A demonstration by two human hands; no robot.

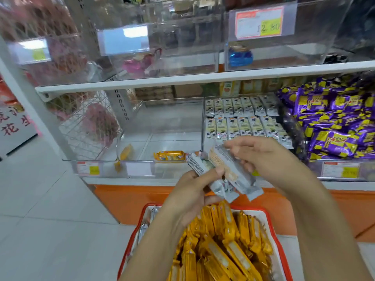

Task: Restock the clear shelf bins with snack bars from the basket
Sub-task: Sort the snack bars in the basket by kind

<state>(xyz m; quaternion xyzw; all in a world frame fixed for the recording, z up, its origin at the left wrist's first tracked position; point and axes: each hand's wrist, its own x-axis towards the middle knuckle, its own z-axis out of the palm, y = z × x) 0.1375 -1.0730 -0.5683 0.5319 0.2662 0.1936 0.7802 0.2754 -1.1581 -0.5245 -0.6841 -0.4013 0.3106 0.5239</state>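
while the basket (261, 217) of yellow bars is sitting low in front, the left hand (188, 195) is gripping grey snack bars (233, 179) just before the clear shelf bins (162, 128), thumb pressing on top, and the right hand (263, 157) is pinching the upper bar's end.
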